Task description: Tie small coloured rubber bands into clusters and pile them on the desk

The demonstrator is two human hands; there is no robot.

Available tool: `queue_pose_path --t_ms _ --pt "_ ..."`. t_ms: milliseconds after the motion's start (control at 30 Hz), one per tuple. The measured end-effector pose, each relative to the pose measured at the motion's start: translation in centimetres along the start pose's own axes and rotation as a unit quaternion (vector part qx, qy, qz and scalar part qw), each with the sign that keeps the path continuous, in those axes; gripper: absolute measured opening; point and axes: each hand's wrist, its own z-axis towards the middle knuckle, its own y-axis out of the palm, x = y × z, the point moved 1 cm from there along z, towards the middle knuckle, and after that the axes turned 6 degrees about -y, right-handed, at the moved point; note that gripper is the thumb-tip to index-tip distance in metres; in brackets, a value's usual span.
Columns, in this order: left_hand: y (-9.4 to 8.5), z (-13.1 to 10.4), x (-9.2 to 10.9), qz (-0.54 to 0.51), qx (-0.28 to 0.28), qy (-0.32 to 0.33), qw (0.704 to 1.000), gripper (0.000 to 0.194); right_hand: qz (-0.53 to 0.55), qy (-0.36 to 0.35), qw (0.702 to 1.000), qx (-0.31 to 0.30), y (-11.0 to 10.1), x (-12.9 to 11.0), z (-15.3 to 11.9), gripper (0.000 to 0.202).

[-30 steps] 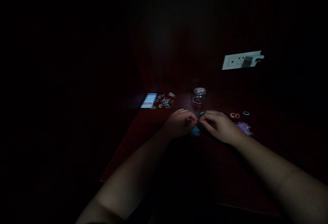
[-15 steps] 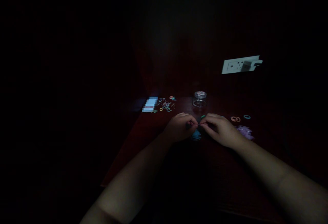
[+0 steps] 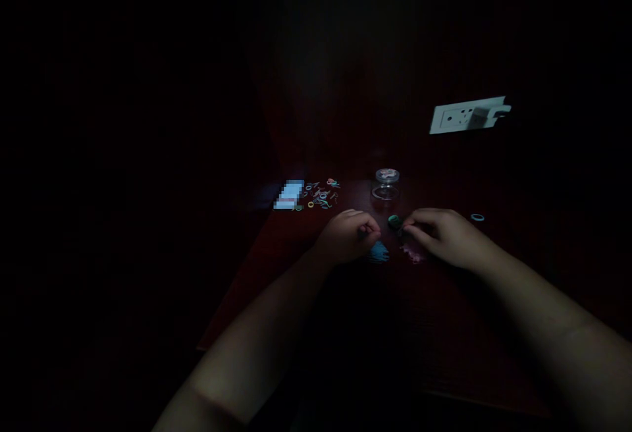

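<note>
Fingertips pressed together, my left hand (image 3: 347, 236) is closed above the left side of a pile of small blue bands (image 3: 379, 252). Whatever it pinches is too small and dark to make out. My right hand (image 3: 440, 234) is pinched too, over a pile of small pink pieces (image 3: 413, 253); I cannot tell what lies between its fingertips. A round green item (image 3: 394, 220) lies just left of its fingers. The two hands are apart. A blue ring (image 3: 476, 217) rests beyond my right wrist.
A clear lidded jar (image 3: 386, 186) stands behind the hands on the dark red table (image 3: 257, 294). Several coloured rings and small bits (image 3: 322, 193) lie scattered at the back left, beside a lit phone (image 3: 289, 194). A wall socket (image 3: 467, 116) with a plug is at right.
My right hand has moved right, away from the left, opening a gap between them. The pink pile and more of the green item show; the purple pile and orange rings are now hidden.
</note>
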Motion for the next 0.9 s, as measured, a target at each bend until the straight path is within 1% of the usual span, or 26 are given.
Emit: queue_pose_path --t_ms 100,200,300,467,600,900 --pt "-0.1 0.0 0.0 0.003 -0.007 -0.013 1.000 0.004 -0.011 0.048 0.998 -0.042 -1.2 1.4 -0.5 0.015" --pt "-0.1 0.0 -0.1 0.002 -0.014 -0.018 1.000 0.004 -0.016 0.084 0.992 -0.088 -1.9 2.0 -0.8 0.014" --pt "-0.1 -0.1 -0.3 0.002 -0.015 -0.015 1.000 0.005 -0.024 0.100 0.987 -0.122 -2.0 1.8 -0.8 0.015" --pt "-0.1 -0.1 -0.4 0.007 -0.022 -0.008 1.000 0.007 -0.024 0.119 0.980 -0.161 -1.8 1.2 -0.6 0.018" --pt "-0.2 -0.1 -0.3 0.007 -0.024 -0.006 1.000 0.007 -0.009 0.126 0.976 -0.176 -1.8 1.2 -0.7 0.020" --pt "-0.1 -0.2 -0.4 0.000 -0.022 0.004 1.000 0.005 0.003 0.138 0.974 -0.179 -1.7 1.2 -0.6 0.021"
